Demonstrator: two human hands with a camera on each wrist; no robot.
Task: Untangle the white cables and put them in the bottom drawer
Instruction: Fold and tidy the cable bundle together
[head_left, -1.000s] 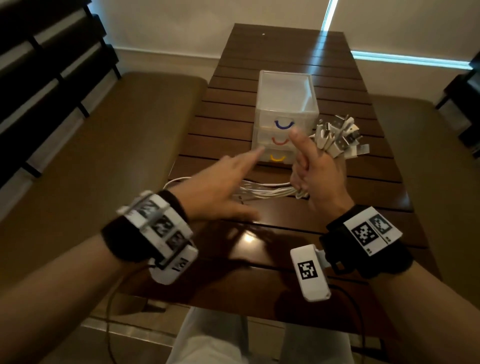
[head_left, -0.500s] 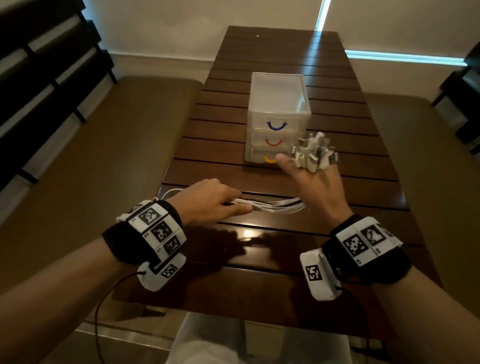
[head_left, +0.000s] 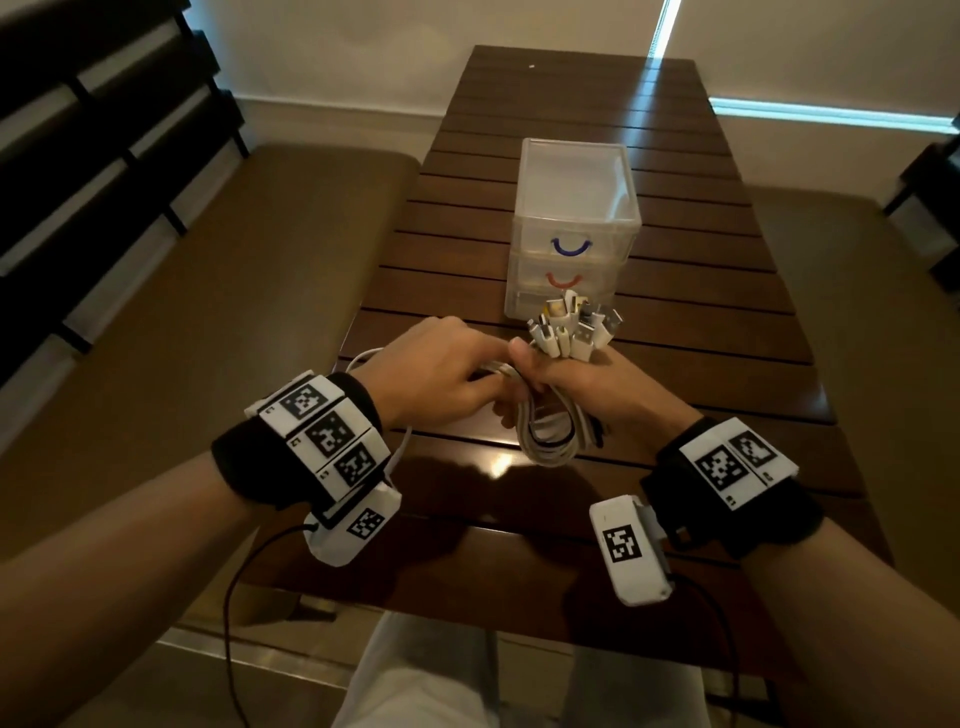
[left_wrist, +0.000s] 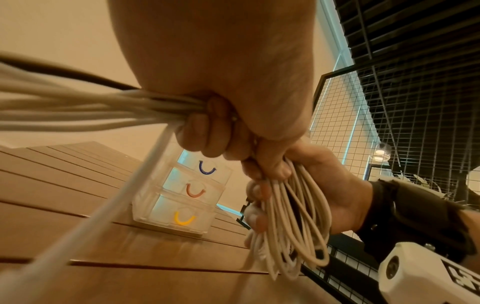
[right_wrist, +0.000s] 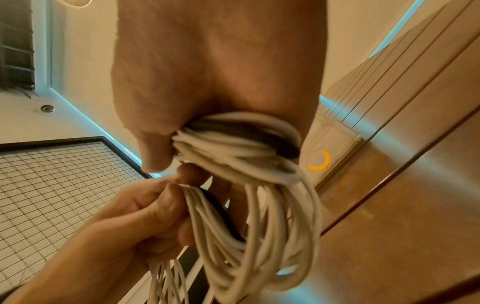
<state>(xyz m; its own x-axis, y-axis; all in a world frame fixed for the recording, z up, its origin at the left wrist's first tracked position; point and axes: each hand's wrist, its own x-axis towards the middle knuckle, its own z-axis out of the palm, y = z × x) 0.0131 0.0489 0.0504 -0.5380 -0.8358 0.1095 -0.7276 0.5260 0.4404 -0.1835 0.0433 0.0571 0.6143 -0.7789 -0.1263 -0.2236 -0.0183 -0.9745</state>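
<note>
My right hand grips the white cables in a closed fist, just above the counter. The connector ends fan upward out of the top of the fist; the coiled loops hang below it, toward me. A dark strand runs among the white ones; whether it belongs to the bundle or to my wrist gear, I cannot tell.

My left hand is closed on the loose run of the same cables, fingers curled round several strands beside the right fist. The two hands touch or nearly touch. From the left hand the strands trail away to my left and down past that wrist.

The drawer unit stands on the counter directly ahead of the hands, near but apart from them. Its three drawers all appear shut. The bottom drawer, marked with a yellow curved handle, faces me at counter level; in the head view the connector ends hide its front.

Judgement: the bundle's long axis runs roughly upright, from the connectors down to the loops, while the drawer pulls out toward me. The right hand lies nearer the drawer front and slightly in line with it; the left sits a little further left. Both hands are occupied, so one must free itself before the drawer can be opened. The cables are gathered but not yet stowed.
</note>
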